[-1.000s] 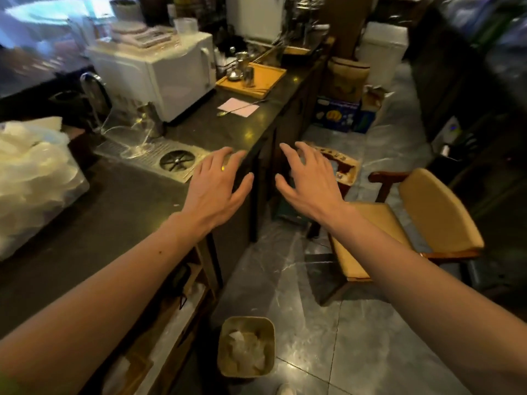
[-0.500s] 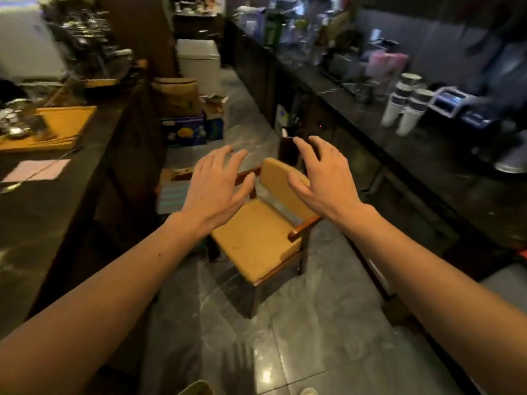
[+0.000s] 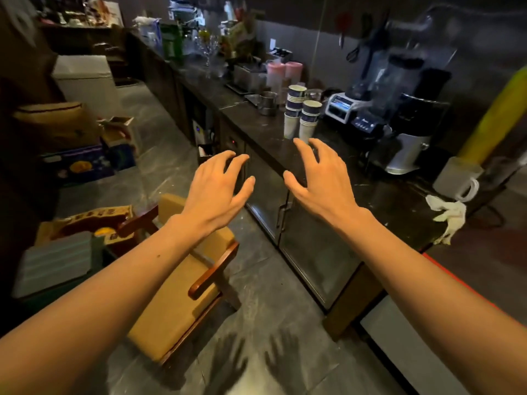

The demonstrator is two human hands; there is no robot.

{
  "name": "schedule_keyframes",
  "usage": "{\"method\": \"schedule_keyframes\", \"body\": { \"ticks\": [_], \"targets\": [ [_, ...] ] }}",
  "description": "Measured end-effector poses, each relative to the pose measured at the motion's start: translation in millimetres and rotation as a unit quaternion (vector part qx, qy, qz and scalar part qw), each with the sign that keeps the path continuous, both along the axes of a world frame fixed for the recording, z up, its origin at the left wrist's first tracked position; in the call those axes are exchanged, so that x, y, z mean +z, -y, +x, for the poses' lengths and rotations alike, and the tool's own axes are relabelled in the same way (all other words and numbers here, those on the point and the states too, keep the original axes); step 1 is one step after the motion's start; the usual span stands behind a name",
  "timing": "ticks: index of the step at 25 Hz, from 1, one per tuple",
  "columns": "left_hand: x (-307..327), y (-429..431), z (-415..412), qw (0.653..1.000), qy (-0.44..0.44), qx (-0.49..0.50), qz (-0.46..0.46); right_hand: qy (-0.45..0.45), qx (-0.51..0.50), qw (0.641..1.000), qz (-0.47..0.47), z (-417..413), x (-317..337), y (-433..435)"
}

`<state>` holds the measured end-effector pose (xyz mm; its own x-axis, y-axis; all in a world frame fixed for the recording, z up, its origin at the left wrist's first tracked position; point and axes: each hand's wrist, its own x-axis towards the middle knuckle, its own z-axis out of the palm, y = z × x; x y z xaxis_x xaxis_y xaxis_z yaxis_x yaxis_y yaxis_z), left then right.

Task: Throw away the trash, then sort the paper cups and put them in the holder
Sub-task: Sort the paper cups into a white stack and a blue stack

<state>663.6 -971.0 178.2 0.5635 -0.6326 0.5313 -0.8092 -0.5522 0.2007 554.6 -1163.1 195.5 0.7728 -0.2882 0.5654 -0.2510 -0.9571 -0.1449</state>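
Both hands (image 3: 268,189) empty, spread; cup stacks (image 3: 302,118) beyond, near counter edge (image 3: 273,158).

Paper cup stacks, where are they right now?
In the head view, the two stacks of paper cups stand on the black counter, right of the steel pitcher, left of the blender.

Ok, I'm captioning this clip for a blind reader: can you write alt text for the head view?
Two bare, empty hands, left hand and right hand, reach forward with fingers spread toward two stacks of paper cups on a dark counter. A yellow cushioned chair stands on the floor below the left arm.
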Motion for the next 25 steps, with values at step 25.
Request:
{"method": "schedule_keyframes", "body": {
  "ticks": [25],
  "targets": [
    [-75,427,357,0.979,-0.165,-0.114,-0.041,-0.023,-0.092,0.972,0.217,320,-79,409]
  ]
}}
